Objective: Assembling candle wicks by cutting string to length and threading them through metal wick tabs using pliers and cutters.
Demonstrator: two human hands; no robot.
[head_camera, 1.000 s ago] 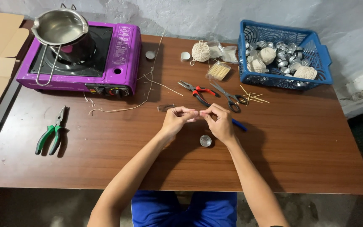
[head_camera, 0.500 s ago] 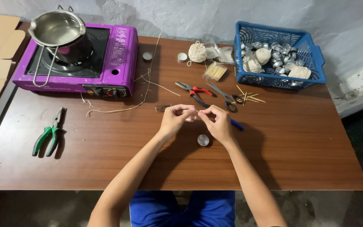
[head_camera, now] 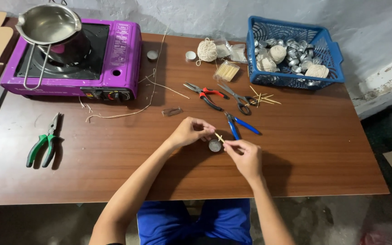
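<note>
So the little round metal cup (head_camera: 214, 145) sits mid-frame on the brown wooden table (head_camera: 318, 154). A thin wooden stick (head_camera: 219, 137) is angled right over it, pinched in the right hand (head_camera: 246, 154) fingers. The left hand (head_camera: 190, 131) has its fingers curled narrow at the stick's other end. The cup looks empty, so nothing's poured yet. Blue-handled pliers (head_camera: 237, 126) lie just beside, the blue plastic basket (head_camera: 327, 50) of shiny cups is upper right, and the purple stove (head_camera: 119, 59) with a steel pot (head_camera: 51, 25) is upper left.
</note>
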